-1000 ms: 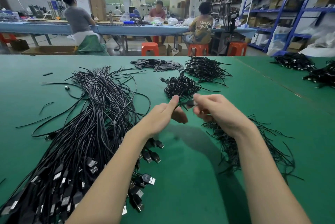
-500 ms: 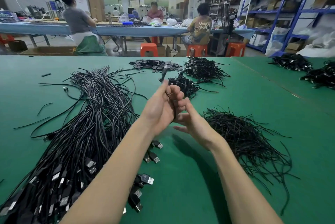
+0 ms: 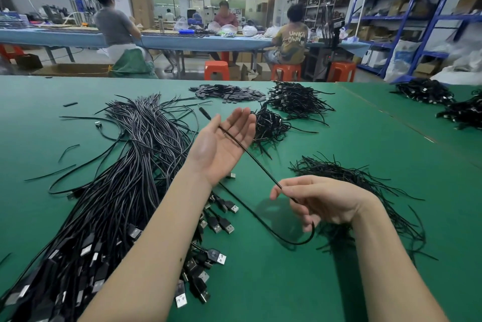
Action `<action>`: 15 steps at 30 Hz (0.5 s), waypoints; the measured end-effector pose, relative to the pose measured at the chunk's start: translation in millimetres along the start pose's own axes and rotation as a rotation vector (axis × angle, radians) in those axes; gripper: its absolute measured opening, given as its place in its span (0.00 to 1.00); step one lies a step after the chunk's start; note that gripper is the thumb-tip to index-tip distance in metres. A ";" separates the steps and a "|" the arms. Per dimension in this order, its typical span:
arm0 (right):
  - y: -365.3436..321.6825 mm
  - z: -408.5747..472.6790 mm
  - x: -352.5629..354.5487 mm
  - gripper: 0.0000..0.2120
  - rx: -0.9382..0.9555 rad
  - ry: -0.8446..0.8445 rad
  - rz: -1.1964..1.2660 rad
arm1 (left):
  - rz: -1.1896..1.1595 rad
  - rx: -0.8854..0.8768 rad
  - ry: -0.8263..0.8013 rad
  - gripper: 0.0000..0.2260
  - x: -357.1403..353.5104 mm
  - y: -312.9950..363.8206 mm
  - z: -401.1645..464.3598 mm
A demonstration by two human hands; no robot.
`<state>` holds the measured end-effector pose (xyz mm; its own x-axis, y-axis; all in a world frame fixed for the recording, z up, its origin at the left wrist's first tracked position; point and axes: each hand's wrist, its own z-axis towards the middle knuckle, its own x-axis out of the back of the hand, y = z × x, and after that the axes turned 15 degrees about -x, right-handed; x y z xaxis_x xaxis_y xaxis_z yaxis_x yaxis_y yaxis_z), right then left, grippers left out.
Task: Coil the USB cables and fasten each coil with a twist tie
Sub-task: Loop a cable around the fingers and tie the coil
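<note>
Your left hand (image 3: 225, 144) lies palm up, fingers straight and relaxed, raised over the green counter (image 3: 300, 282); your right hand (image 3: 323, 199) sits nearer to you and lower, pinching one black cable (image 3: 257, 162) between thumb and fingertips. That cable is the piece in work. Its long axis runs on a diagonal: from the small plug end beyond your left fingertips, across the open left palm, down and toward you to the right-hand pinch. Below the pinch it drops, bends in a loose loop (image 3: 292, 242) just above or on the counter, and heads back under your left wrist toward the USB plugs; whether that end lies free there cannot be told. The left palm is therefore the nearer anchor for the far end, and the right hand the one placed to feed turns, in all likelihood toward the left fingers.

To the left of your left forearm spreads the large bundle of loose cables (image 3: 125, 178), its USB plugs (image 3: 221, 220) fanned out toward you, just beside the trailing part of the held cable and likely to snag it. Under and beyond your right wrist lies the heap of twist ties (image 3: 365, 178), within easy reach of that hand. Past your left fingertips rest piles of finished coils (image 3: 297, 98), and farther still a flat heap of small dark pieces (image 3: 229, 92). Nothing stands between the two hands except the cable itself.
</note>
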<state>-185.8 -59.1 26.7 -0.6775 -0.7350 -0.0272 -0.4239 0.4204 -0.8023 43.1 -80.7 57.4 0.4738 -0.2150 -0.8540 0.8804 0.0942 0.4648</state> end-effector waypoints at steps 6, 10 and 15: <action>-16.9 18.6 6.4 0.09 0.170 0.656 0.212 | 0.415 0.251 -0.380 0.29 -7.0 1.8 -13.2; -45.0 2.4 -6.4 0.01 0.439 0.682 0.279 | 0.892 0.382 -0.436 0.30 -9.9 -17.6 -15.9; -56.4 -6.7 -32.8 0.04 0.458 0.337 0.043 | 0.928 0.080 -0.221 0.26 -11.7 -25.6 -13.3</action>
<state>-143.7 -55.2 76.7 -0.8747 -0.4801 0.0659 -0.1387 0.1177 -0.9833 15.3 -67.7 52.4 0.9605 -0.2672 -0.0774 0.1478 0.2546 0.9557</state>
